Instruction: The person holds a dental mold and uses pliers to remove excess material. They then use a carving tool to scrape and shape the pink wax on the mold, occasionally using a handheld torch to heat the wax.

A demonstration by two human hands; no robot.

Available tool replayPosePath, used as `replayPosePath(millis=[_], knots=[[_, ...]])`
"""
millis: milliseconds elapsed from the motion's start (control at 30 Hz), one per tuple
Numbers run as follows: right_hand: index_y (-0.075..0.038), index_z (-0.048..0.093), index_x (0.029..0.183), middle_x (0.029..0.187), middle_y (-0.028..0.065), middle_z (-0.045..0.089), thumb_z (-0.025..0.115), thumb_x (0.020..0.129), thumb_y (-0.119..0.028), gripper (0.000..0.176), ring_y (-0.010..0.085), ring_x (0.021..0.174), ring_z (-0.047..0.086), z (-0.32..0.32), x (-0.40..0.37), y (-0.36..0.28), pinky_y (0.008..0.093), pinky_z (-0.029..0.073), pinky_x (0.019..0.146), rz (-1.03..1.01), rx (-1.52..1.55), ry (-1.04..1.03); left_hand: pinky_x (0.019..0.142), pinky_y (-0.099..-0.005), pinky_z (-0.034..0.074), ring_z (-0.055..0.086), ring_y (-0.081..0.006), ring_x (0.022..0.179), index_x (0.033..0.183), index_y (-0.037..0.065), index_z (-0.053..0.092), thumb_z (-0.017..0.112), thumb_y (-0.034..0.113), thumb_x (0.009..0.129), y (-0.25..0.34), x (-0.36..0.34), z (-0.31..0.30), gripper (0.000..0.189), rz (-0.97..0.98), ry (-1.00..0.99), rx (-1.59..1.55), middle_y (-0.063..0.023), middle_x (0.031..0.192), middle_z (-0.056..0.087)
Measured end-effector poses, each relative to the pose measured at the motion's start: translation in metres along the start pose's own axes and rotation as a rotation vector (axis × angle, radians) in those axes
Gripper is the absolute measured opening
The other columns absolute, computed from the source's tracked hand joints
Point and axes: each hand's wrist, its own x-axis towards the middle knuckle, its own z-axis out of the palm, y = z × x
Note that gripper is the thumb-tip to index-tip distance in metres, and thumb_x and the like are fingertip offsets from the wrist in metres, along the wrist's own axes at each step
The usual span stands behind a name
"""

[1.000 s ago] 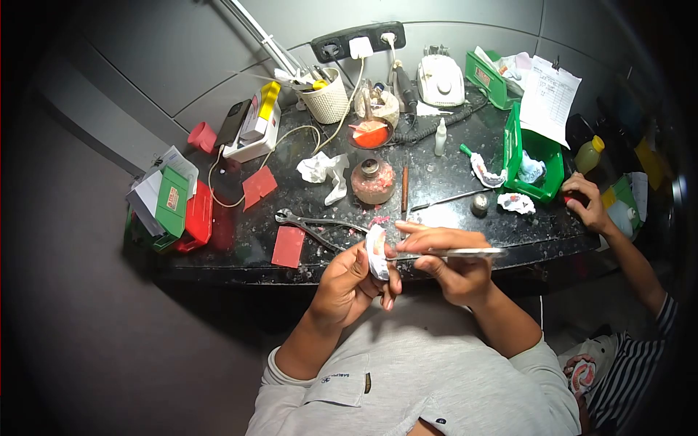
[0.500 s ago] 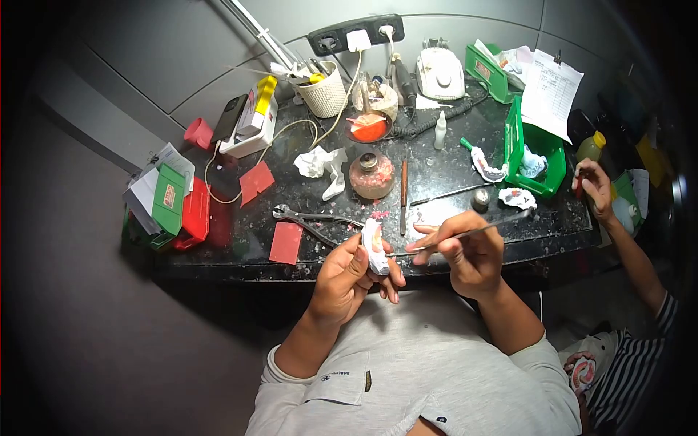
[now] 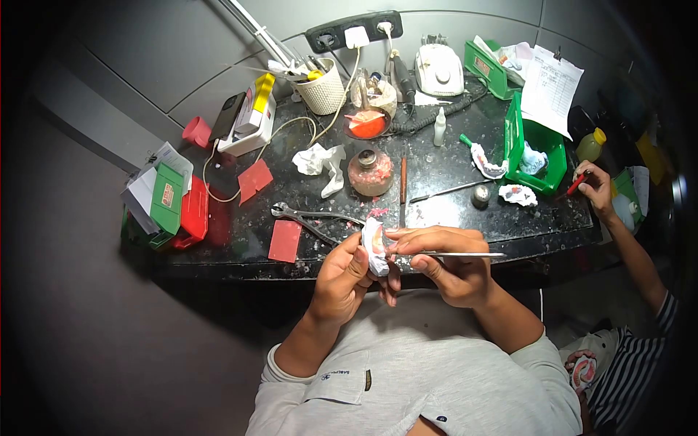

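A white plaster dental model [image 3: 374, 251] with pink wax on its inner side is gripped in my left hand [image 3: 340, 280], thumb on the near face. My right hand [image 3: 459, 267] is closed on a thin metal wax carver [image 3: 465, 254], which lies roughly level. Its fingertips reach the model's right side, and the carver's working tip is hidden or too small to make out there. Just beyond the hands are a pair of pliers [image 3: 309, 218] and a pink wax sheet [image 3: 285, 241]. A glass spirit burner [image 3: 370, 173] stands further back.
A wooden-handled tool [image 3: 403, 182] and another metal tool [image 3: 451, 191] lie on the black bench. Plaster pieces [image 3: 518, 195] sit beside a green bin [image 3: 550, 178]. At right, a co-worker's hand [image 3: 595, 190] holds a red tool; their other hand holds a dental model [image 3: 583, 372].
My right hand has moved left against the model, and the carver has swung from slanting to nearly level. The co-worker's hand has shifted slightly, turning the red tool.
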Motion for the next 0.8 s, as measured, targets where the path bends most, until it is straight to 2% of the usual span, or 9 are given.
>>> replayPosePath(millis=[500, 800], knots=[[0.004, 0.074, 0.103, 0.1, 0.0171, 0.076, 0.068, 0.092, 0.0, 0.013, 0.0321, 0.106, 0.072, 0.0015, -0.003, 0.0022, 0.0379, 0.056, 0.091, 0.057, 0.073, 0.014, 0.064, -0.0298, 0.056, 0.069, -0.0231, 0.069, 0.128, -0.004, 0.047, 0.043, 0.044, 0.108, -0.0001, 0.0001, 0.0008, 0.052, 0.01, 0.009, 0.017, -0.0171, 0.089, 0.067], [0.004, 0.074, 0.101, 0.101, 0.0174, 0.076, 0.069, 0.091, 0.0, 0.012, 0.0296, 0.1, 0.074, 0.0021, -0.0023, 0.0024, 0.0362, 0.057, 0.086, 0.032, -0.011, 0.029, 0.062, -0.0285, 0.057, 0.07, -0.0221, 0.07, 0.125, -0.005, 0.047, 0.047, 0.039, 0.107, -0.0076, 0.0002, -0.0021, 0.048, 0.181, 0.081, 0.316, -0.0179, 0.09, 0.068]])
